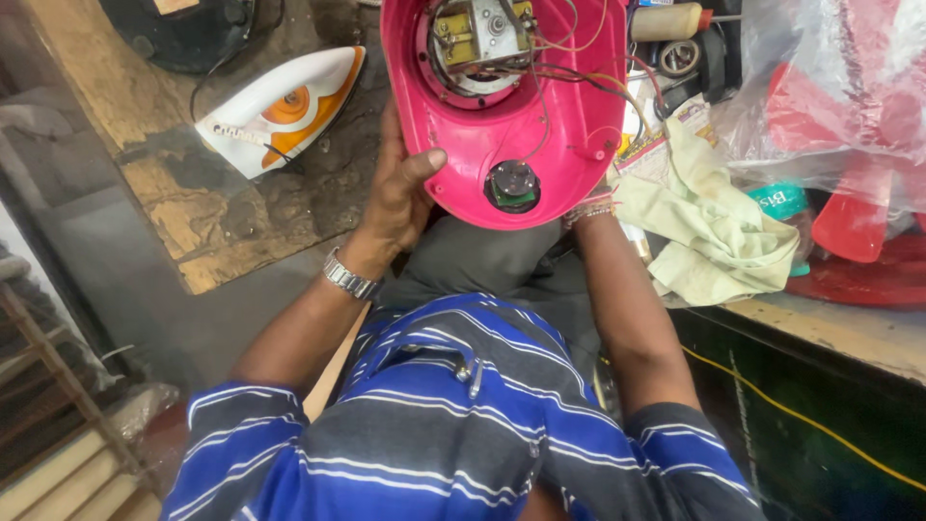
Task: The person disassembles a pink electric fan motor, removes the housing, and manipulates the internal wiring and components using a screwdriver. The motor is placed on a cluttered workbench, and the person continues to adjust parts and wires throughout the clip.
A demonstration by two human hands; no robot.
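The appliance housing [502, 106] sits over the person's lap. An iron [280, 111] lies on the floor left of it. A cloth [714, 217] lies on the bench to its right.

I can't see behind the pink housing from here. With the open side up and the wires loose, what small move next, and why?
Probably tilt the pink housing toward you. The left hand grips its rim, thumb inside; the right hand is hidden behind the shell. Loose wires trail from the motor near the top edge of the view, so tilting would bring them into sight.
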